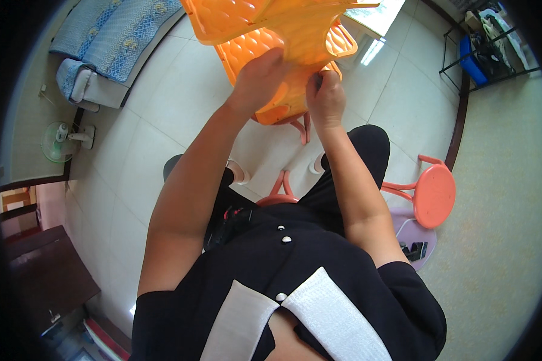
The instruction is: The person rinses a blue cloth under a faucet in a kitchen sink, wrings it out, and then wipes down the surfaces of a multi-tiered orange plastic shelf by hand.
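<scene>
Ahead of me at the top of the view is a glossy orange plastic piece (304,45) with quilted-pattern panels and a curved, narrower middle, resembling a plastic chair or rack. One panel (247,57) lies lower, and another juts out above it, cut off by the top edge. My left hand (260,78) grasps the left side of the middle part, its fingertips hidden against the plastic. Closed at the right edge is my right hand (327,99), its thumb uppermost; a small dark spot shows by the fingers. Reddish stool legs (304,129) show beneath the orange plastic.
A reddish round stool (435,197) stands at my right, beside a lilac surface (418,234) bearing a dark object. Farther off are a blue-covered sofa (111,45), a fan (63,138), a black rack (488,54) and a white table (382,12). Pale tiles (144,144) cover the floor.
</scene>
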